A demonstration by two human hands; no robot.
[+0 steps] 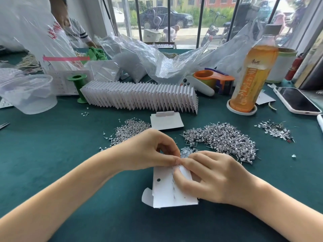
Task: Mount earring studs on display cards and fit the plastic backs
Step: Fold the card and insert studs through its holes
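Observation:
A white display card (164, 191) with a punched black hole lies on the green table in front of me. My left hand (148, 151) pinches its top edge with curled fingers. My right hand (213, 177) rests on the card's right side, its thumb and forefinger pinching at the same top edge, where a small stud post shows faintly. Silver earring studs lie in a pile (222, 138) beyond my right hand and another pile (129, 130) beyond my left. A few clear plastic backs (187, 151) sit just behind my fingertips.
A long row of finished cards (139, 96) stands across the middle. Loose blank cards (166, 121), an orange drink bottle (251, 74), a phone (295, 100), a clear plastic cup (29, 93), a green spool (78, 88) and plastic bags (148, 60) surround it. Another person (75, 28) works at the far left.

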